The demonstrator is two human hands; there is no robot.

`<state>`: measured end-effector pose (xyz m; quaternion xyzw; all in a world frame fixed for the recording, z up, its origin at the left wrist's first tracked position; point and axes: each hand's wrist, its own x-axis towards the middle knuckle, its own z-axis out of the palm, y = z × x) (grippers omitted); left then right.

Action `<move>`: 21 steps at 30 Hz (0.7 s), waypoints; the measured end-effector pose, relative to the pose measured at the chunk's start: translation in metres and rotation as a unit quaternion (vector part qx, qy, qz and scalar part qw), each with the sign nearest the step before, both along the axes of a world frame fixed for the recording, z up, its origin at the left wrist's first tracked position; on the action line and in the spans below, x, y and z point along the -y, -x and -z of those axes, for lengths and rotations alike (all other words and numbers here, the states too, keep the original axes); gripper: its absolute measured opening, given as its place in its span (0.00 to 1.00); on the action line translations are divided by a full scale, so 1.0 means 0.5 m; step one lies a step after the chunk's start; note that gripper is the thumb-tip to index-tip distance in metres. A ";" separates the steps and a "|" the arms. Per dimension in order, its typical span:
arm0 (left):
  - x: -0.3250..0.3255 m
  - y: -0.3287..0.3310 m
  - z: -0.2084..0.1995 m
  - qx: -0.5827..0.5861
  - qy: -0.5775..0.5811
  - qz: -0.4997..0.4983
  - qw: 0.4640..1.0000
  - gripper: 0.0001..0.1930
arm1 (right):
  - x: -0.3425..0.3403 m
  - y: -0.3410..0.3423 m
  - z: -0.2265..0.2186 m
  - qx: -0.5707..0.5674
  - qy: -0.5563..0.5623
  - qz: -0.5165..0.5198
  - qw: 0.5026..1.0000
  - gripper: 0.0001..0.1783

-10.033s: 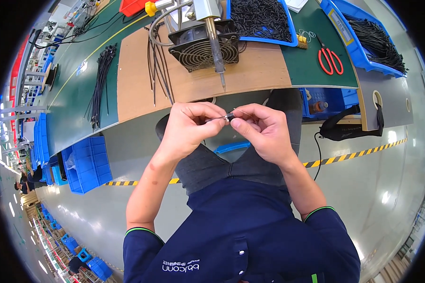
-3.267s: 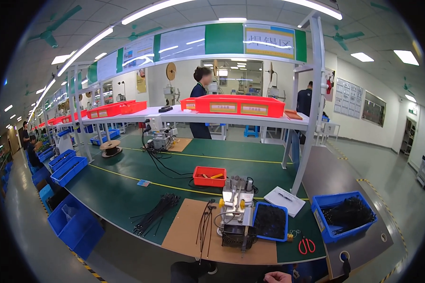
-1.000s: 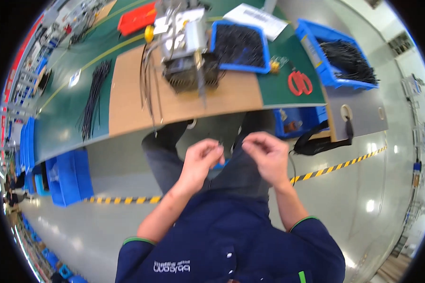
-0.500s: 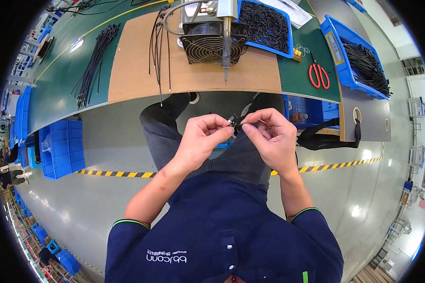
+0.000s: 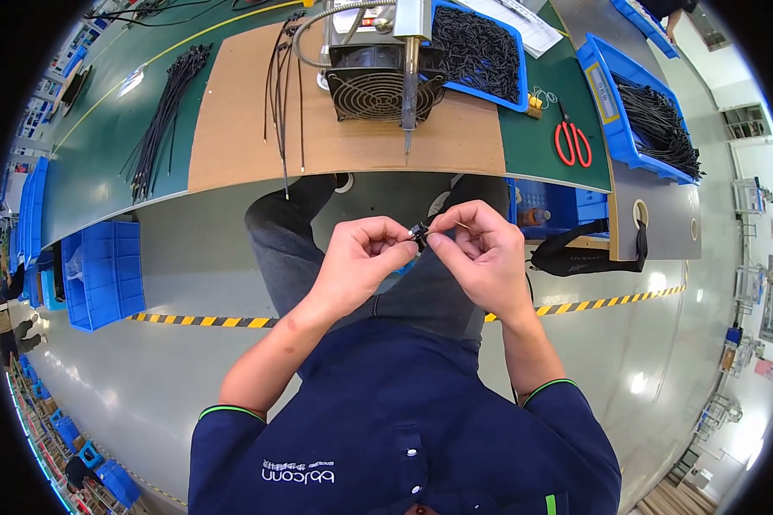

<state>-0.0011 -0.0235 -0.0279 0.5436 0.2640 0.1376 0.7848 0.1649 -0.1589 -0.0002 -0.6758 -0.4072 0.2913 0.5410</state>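
Over my lap, just off the table's front edge, my two hands meet fingertip to fingertip. A small black connector-like part is pinched between the thumb and forefinger of my left hand. My right hand is closed in a pinch against the right side of that part. A thin wire end sticks out at the right fingers, but most of what they grip is hidden. The part is too small to make out in detail.
On the table stand a black fan and an upright pointed tool. A blue tray holds small black parts; a blue bin holds black cables. Red-handled scissors and a cable bundle lie there too.
My right fingertips have come in closer to the left ones, against the black part. The whole view has shifted slightly.
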 end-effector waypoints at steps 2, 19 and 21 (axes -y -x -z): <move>-0.001 -0.001 0.002 -0.003 -0.011 0.003 1.000 0.04 | -0.003 -0.001 -0.003 -0.003 0.004 -0.004 1.000 0.10; 0.016 -0.008 -0.020 -0.029 -0.109 0.053 0.992 0.05 | 0.035 -0.019 -0.019 -0.020 0.017 -0.062 0.998 0.22; 0.018 -0.009 -0.015 -0.031 -0.120 0.055 0.991 0.04 | 0.033 -0.018 -0.023 -0.009 0.026 -0.053 0.998 0.22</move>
